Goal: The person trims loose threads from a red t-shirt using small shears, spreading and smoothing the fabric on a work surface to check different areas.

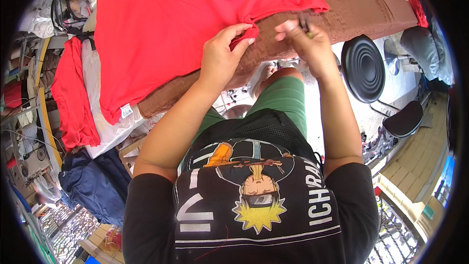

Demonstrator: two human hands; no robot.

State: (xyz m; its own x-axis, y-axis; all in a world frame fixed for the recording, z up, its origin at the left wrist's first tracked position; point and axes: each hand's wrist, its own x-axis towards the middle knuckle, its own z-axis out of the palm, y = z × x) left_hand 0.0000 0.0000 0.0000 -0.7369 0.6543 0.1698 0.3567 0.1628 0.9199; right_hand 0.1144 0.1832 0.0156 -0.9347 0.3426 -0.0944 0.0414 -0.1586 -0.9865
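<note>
A red garment (166, 34) is spread over the brown cloth-covered table in front of me, its near edge hanging over the side. My left hand (223, 51) pinches a bunched bit of its edge between thumb and fingers. To the right, my right hand (308, 44) is raised above the table edge, apart from the garment and slightly smeared by motion. Its fingers are closed around small thread snips (304, 22), dark with a yellow-green part; the palm hides most of them. A white label (126, 111) shows at the garment's near left corner.
The brown table cover (361, 7) runs on to the right. A round black stool (363, 68) stands at the right, near another black seat (403, 119). More red cloth (73, 98) and dark blue cloth (100, 183) hang at the left, beside a cluttered rack.
</note>
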